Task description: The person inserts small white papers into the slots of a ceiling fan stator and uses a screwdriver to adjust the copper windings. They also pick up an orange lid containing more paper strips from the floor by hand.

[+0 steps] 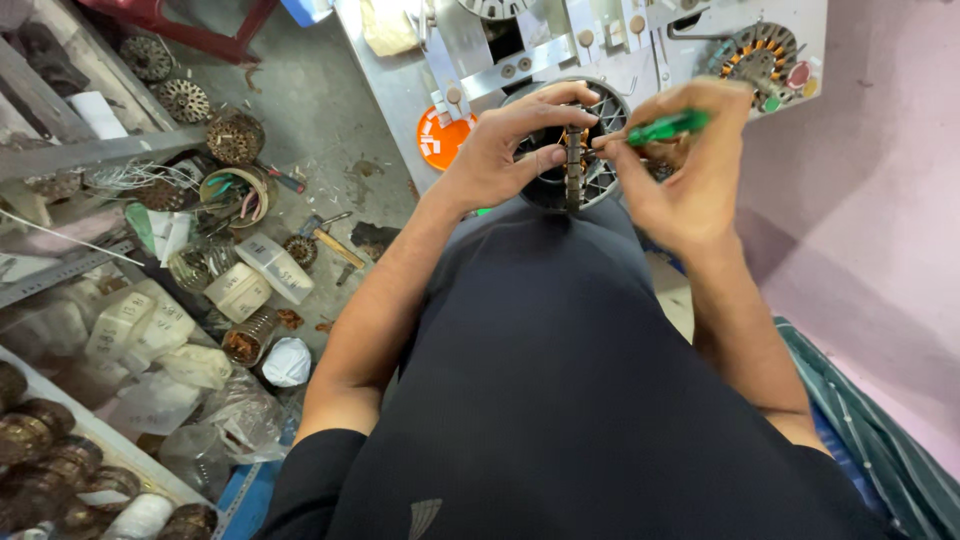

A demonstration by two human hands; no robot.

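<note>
My left hand (515,145) grips a round motor stator (574,170) held on edge, fingers curled over its top and thumb against its rim. My right hand (680,165) pinches a small green-handled tool (666,127) whose tip points at the stator's copper windings. Both hands are raised in front of my dark shirt, over the front of a metal winding machine (520,50).
A second stator (760,55) sits on the machine at the upper right, an orange disc (440,138) at its front left. On the floor to the left lie several stators (234,136), wire coils, white boxes (238,290), a hammer (330,240) and plastic bags.
</note>
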